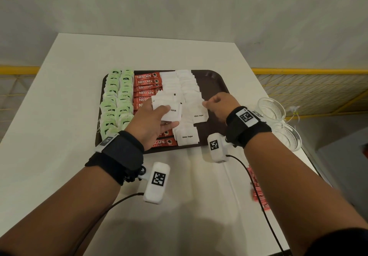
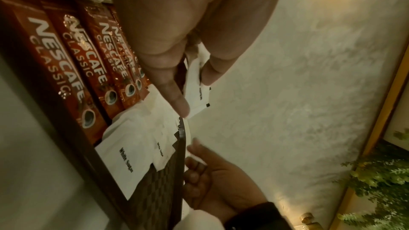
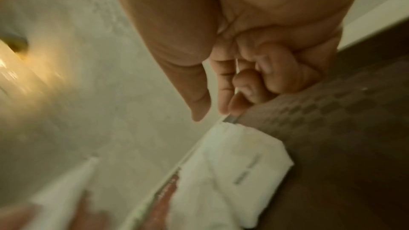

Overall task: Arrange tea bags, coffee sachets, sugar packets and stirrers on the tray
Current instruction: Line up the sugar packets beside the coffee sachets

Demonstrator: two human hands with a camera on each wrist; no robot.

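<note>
A dark tray [image 1: 215, 80] sits on a white table [image 1: 65, 88] before a pale wall [image 1: 179, 6], holding sugar packets [image 1: 187, 136]. Above it, the left hand [image 1: 153, 122] grips a fan of packets [image 1: 169, 104]; the right hand [image 1: 221, 104] pinches one packet's edge. Clear cups [image 1: 270, 109] stand right of the tray.

Both forearms reach forward, bare, each wrist wrapped in a black strap.

Left hand [image 1: 154, 119]: over the tray's [image 1: 216, 77] near middle, palm turned inward, thumb [image 2: 175, 93] and fingers in a grip on a fan of sugar packets [image 1: 169, 106].

Right hand [image 1: 220, 104]: over the tray's right half, knuckles up, fingers curled; fingertips [image 3: 225, 100] pinched close. What they pinch, cannot tell.
</note>
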